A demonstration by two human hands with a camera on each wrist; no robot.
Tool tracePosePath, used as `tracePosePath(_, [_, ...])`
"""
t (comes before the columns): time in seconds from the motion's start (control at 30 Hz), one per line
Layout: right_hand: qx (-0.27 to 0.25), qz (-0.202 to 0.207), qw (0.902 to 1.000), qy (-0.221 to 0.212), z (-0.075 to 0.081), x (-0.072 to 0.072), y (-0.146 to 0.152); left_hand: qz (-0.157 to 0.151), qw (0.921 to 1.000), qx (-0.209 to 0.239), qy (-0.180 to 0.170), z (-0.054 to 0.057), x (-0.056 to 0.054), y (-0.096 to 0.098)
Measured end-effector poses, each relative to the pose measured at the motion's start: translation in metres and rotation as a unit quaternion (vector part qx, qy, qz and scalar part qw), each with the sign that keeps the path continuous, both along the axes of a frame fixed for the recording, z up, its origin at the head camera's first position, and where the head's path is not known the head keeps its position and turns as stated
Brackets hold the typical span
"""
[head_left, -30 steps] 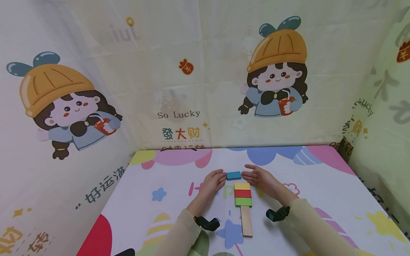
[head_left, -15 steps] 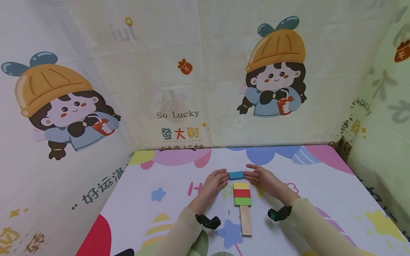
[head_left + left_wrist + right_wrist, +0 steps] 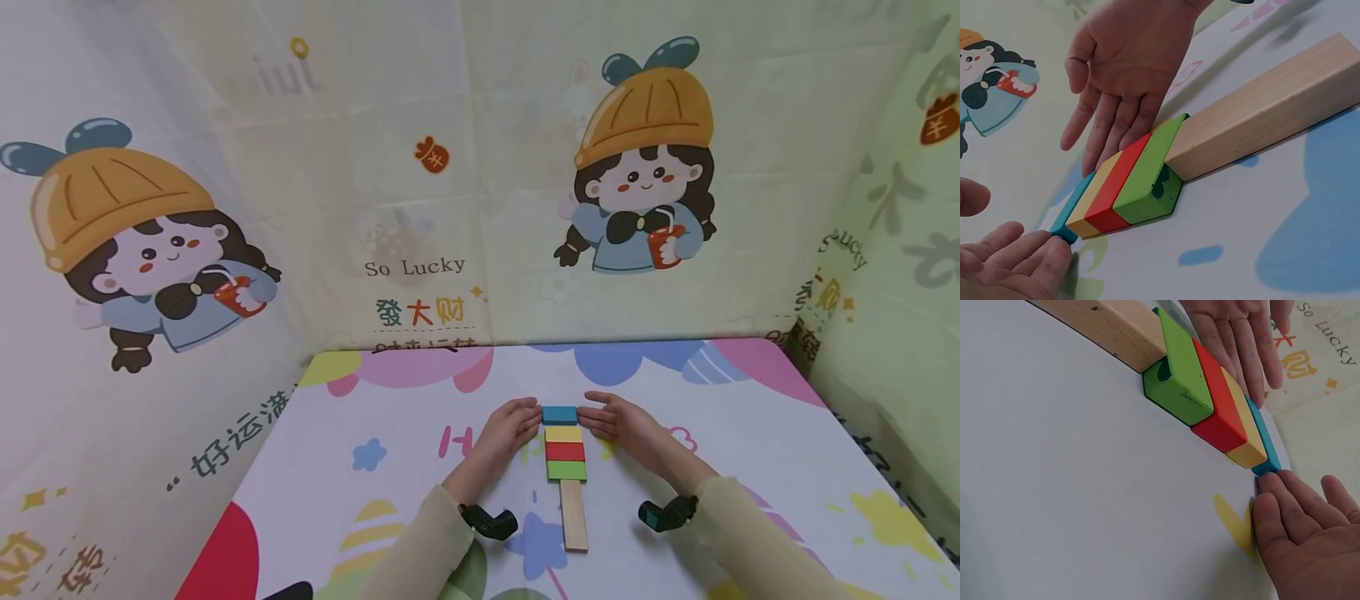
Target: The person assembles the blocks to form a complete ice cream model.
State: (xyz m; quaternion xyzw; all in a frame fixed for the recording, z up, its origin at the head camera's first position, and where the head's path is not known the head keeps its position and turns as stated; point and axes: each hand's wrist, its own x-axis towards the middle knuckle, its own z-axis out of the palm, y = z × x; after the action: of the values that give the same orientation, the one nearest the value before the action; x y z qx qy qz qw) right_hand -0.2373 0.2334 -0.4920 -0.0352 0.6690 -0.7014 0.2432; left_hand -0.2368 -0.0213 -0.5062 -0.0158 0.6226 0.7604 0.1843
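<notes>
A blue block (image 3: pixel 559 416) lies at the far end of a row of blocks on the table. Fingertips of my left hand (image 3: pixel 504 433) touch its left end, and those of my right hand (image 3: pixel 626 427) meet its right end, fingers straight on both. Toward me follow a yellow block (image 3: pixel 563 434), a red block (image 3: pixel 565 452) and a green block (image 3: pixel 566 471), side by side. From the green one a long plain wooden block (image 3: pixel 574 517) runs nearer to me. The left wrist view has the blue block (image 3: pixel 1072 209) up against the yellow block (image 3: pixel 1094 195).
The table (image 3: pixel 300 483) wears a white cloth printed with colourful shapes. Behind it and at both sides hang printed curtains (image 3: pixel 510 300). Each wrist carries a black camera, the left camera (image 3: pixel 489 522) and the right camera (image 3: pixel 666 514). A dark object (image 3: pixel 292 592) peeks in at the bottom edge.
Between my two hands the blue block has slid right and then toward me, from apart beyond the yellow block to right at it. The other blocks have stayed in place.
</notes>
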Motion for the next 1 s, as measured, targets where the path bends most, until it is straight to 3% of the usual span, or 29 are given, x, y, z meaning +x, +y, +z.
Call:
tracePosePath(0.4, [-0.004,0.006,1.0000,0.004,-0.002,0.011,0.006,-0.015,0.9997,-0.016,0.014,-0.002,0.005,0.003])
tracePosePath(0.67, [-0.014,0.013,0.9998,0.006,-0.002,0.014,0.010,-0.008,0.9971,-0.072,0.026,-0.003,0.008,0.008])
tracePosePath(1.0, [-0.027,0.014,0.9995,0.004,-0.007,0.017,0.011,-0.015,0.9963,-0.078,0.032,-0.004,0.010,0.008])
